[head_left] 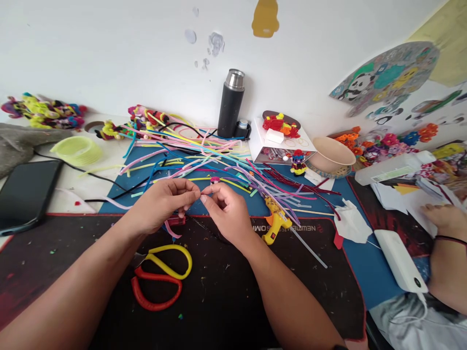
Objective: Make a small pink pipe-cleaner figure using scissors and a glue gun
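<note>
My left hand (170,199) and my right hand (228,209) meet fingertip to fingertip over the back edge of the black mat (226,301). Both are closed in a pinch; whatever lies between the fingertips is too small to make out. Below my left hand, scissors (170,274) with one yellow and one red handle rest on the mat, their blades partly hidden by my left forearm. A yellow glue gun (276,223) with a clear glue stick lies right of my right hand. Many coloured pipe cleaners (189,146) spread behind both hands.
Behind stand a black thermos (231,104), a white box (260,146) and a beige bowl (332,154). A phone (27,194) and green coil (78,149) lie left. At right are a white power bank (399,262), a tissue (352,221) and another person's hand (443,218).
</note>
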Motion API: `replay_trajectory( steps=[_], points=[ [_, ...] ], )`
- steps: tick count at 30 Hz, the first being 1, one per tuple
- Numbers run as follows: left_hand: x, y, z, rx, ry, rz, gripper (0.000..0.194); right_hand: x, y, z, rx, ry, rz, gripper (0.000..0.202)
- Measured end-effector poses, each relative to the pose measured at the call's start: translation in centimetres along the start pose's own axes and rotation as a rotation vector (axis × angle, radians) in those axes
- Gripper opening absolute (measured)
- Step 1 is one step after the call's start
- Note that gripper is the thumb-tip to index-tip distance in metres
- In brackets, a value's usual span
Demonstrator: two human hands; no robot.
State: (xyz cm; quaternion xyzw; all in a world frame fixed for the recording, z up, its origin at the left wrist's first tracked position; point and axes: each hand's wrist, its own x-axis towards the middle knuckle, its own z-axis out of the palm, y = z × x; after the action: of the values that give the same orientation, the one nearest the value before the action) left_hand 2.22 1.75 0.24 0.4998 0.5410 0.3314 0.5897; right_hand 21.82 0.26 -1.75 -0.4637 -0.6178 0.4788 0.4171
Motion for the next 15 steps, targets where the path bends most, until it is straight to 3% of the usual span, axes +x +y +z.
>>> replay_trajectory(
  steps=[15],
  points=[
    [-0.07, 0.07, -0.32, 0.075, 0.0, -0.018, 0.039, -0.03, 0.4, -0.21, -0.164, 0.001, -0.071, 0.014]
  ],
)
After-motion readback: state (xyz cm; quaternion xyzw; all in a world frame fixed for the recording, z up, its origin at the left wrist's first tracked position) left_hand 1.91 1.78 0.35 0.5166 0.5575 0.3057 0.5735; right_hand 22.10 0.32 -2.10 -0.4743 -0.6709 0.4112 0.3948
